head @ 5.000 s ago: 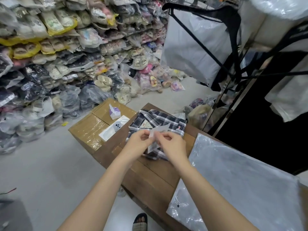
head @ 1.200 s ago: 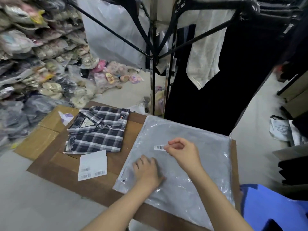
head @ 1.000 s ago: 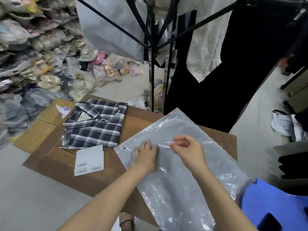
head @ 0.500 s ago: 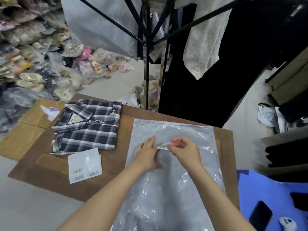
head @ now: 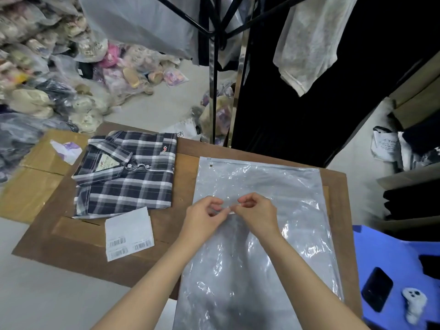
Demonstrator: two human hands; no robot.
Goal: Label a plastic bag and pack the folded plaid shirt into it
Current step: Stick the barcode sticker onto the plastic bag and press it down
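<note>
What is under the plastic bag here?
The plastic bag lies flat on the brown table, overhanging its near edge. Nothing shows inside it; the hands hide a small patch.

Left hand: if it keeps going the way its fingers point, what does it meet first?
The left hand points right, toward the right hand. It would likely meet those fingertips, and the small label pinched there, almost at once, just above the clear plastic bag. Depth is unclear.

Left hand (head: 204, 216), right hand (head: 256, 214): bare, ringless fingers; forearms bare, no sleeves, watch or gloves.
</note>
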